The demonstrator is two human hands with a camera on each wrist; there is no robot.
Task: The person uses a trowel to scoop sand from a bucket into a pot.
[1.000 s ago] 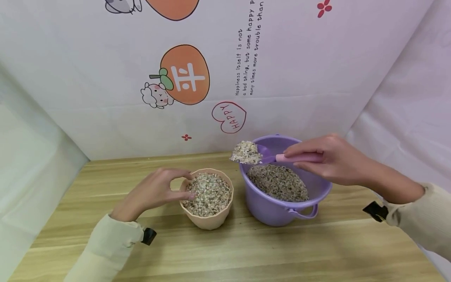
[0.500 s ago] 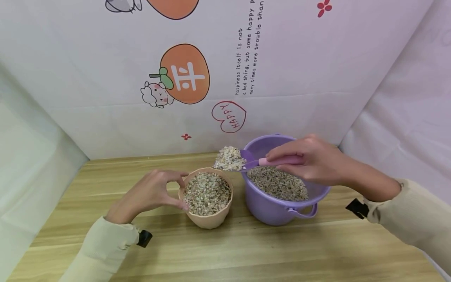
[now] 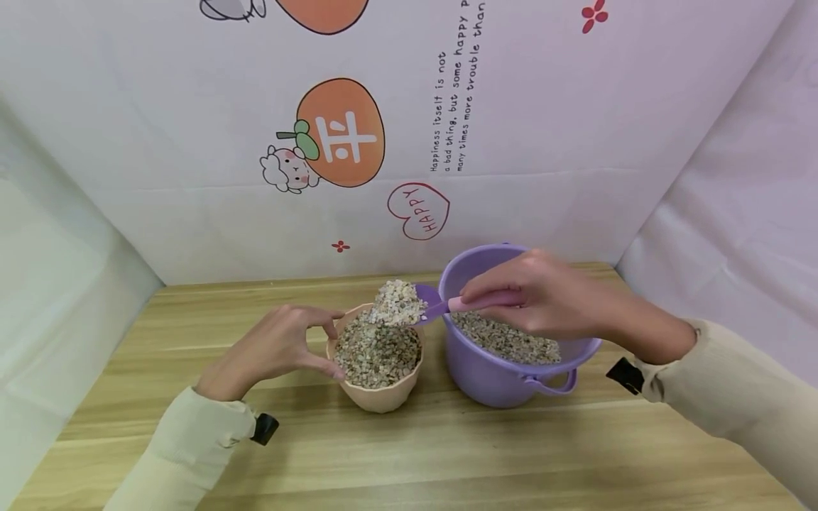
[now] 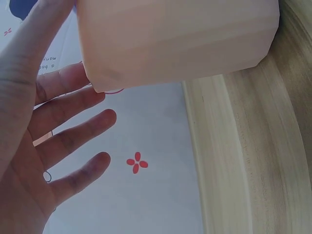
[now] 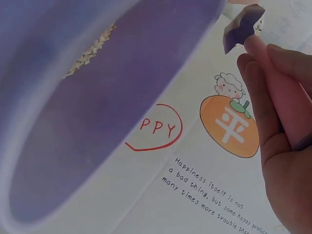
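My right hand (image 3: 543, 294) grips the pink handle of a small purple scoop (image 3: 436, 304). A heap of pale gravel (image 3: 397, 301) lies on its blade, over the far right part of a peach flowerpot (image 3: 382, 399). Gravel (image 3: 380, 362) fills the pot nearly to its rim. At the pot's left side, my left hand (image 3: 271, 351) touches the rim with thumb and index finger. The left wrist view shows its other fingers (image 4: 80, 134) spread and nearly straight beside the pot wall (image 4: 180, 44). Under my right wrist stands a purple bucket (image 3: 482, 380), part-filled with darker gravel (image 3: 505, 337).
Both containers stand on a wooden table (image 3: 307, 461), the bucket close to the right of the pot. A printed white cloth (image 3: 255, 234) hangs behind the table, with white sheets on both sides. The bucket's handle (image 3: 554, 387) hangs at its front right.
My right hand has carried the loaded scoop left and slightly down, from above the bucket to above the pot. My left hand stays at the pot's left rim, its thumb now outside it.
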